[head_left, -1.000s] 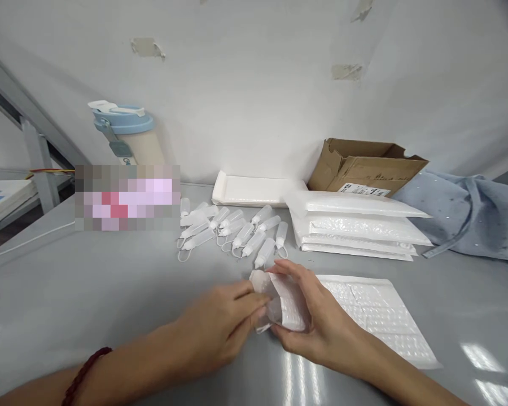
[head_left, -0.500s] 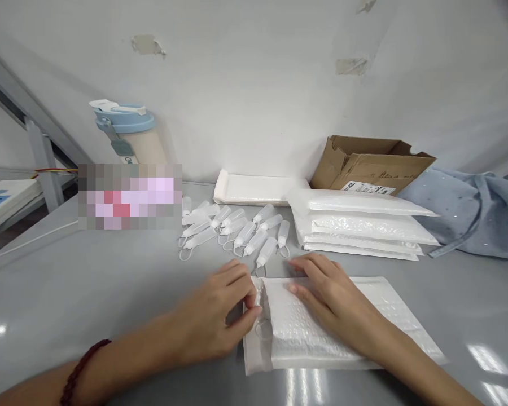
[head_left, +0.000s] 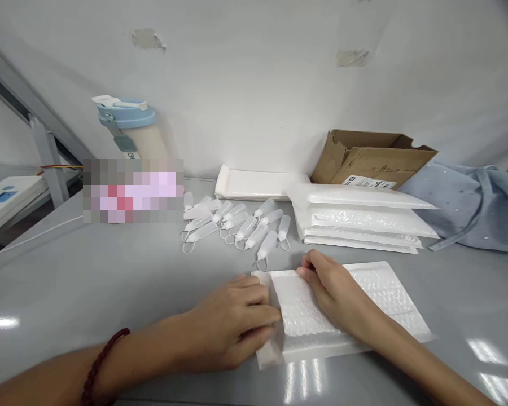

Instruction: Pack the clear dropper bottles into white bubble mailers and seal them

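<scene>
Mailer (head_left: 355, 307): a white bubble mailer lying flat on the grey table (head_left: 110, 282), just in front of the person, its flap end toward the left.
Left hand (head_left: 232, 324): lies palm down over the flap (head_left: 267, 354) at the mailer's left edge, fingers together and pressing flat; it grips nothing.
Right hand (head_left: 334, 290): rests on the mailer's middle, fingers stretched out flat, fingertips at the far edge, pinning it down.
Bottles (head_left: 237, 223): a loose cluster of small clear dropper bottles lying on their sides just beyond the mailer.
Stack (head_left: 359, 223): more white mailers piled to the right of the bottles, with an open cardboard box (head_left: 372, 160) behind.
Risk, flap: pressed unevenly, it could crease or seal crooked, leaving a gap.
Risk, slipping: the tabletop looks glossy; a sideways push could slide the mailer from under the palms.
Risk, bottles: a forward shove could nudge the nearest one and set it rolling.
</scene>
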`<state>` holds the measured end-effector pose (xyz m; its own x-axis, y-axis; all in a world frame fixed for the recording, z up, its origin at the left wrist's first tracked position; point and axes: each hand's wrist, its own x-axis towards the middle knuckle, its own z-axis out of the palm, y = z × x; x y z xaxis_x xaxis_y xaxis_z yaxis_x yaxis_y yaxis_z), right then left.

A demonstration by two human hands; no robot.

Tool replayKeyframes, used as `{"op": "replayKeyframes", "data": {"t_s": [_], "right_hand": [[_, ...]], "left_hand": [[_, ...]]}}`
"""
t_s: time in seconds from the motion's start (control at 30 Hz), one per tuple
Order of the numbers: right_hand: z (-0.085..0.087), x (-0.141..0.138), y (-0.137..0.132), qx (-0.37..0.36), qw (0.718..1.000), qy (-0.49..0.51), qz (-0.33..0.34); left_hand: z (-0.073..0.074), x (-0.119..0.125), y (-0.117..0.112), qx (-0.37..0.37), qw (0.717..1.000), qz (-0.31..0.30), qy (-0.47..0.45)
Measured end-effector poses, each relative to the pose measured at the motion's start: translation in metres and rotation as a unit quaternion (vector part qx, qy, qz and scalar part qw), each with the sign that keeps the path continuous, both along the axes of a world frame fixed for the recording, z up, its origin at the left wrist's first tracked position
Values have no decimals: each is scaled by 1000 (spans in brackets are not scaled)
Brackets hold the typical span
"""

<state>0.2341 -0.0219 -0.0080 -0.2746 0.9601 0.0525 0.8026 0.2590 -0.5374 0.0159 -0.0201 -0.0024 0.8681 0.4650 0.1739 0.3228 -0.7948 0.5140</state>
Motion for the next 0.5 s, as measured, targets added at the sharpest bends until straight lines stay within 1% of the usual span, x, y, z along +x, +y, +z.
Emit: {"op": "replayKeyframes", "data": {"t_s": [0.07, 0.13, 0.2, 0.27, 0.33, 0.37, 0.4, 0.5], "right_hand": [[4, 0, 0, -7, 1000, 10, -7], [9, 1, 0, -6, 1000, 20, -20], [13, 4, 0, 11, 999, 30, -40], [16, 9, 2, 35, 997, 29, -61], [19, 17, 4, 40, 996, 11, -76], [19, 21, 5, 32, 996, -2, -80], [20, 25, 6, 19, 996, -16, -84], [18, 34, 9, -17, 994, -54, -89]], "left_hand": [[-1, -1, 2, 0, 998, 18, -59], [-3, -3, 5, 14, 990, 56, -130], [-4, -5, 8, 36, 974, 120, -190], [-5, -9, 13, 45, 958, 186, -216], [-6, -12, 19, 36, 954, 223, -197], [-8, -14, 22, 29, 958, 227, -175], [-10, -15, 25, 20, 964, 221, -148], [-20, -18, 29, 14, 983, 175, -45]]}}
